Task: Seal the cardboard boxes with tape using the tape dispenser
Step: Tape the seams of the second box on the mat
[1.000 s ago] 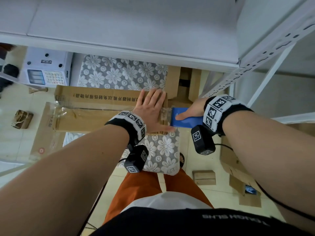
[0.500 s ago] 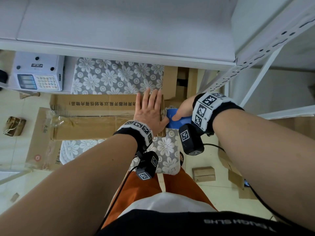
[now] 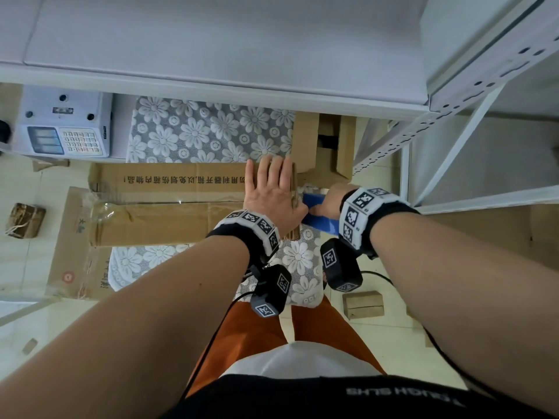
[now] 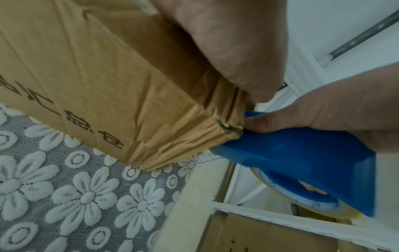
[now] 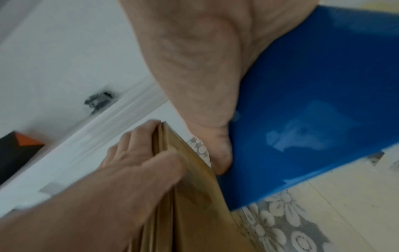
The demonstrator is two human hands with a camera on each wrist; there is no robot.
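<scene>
Now the right hand [image 3: 328, 201], gripping the blue tape dispenser [image 3: 322, 220], has drawn in against the cardboard box [image 3: 169, 204]'s right end, closer than a second ago; left hand [image 3: 272, 195] lies flat on the box top; judged: taping about to start

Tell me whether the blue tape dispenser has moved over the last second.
Yes. The tape dispenser has closed in leftward on the cardboard box end; the right hand grips it.

Stockroom or packing area suggested: white slotted-steel shelving [image 3: 390, 140], flattened cardboard cartons [image 3: 69, 243] (on tiled floor), electronic weighing scale [image 3: 65, 128].
</scene>
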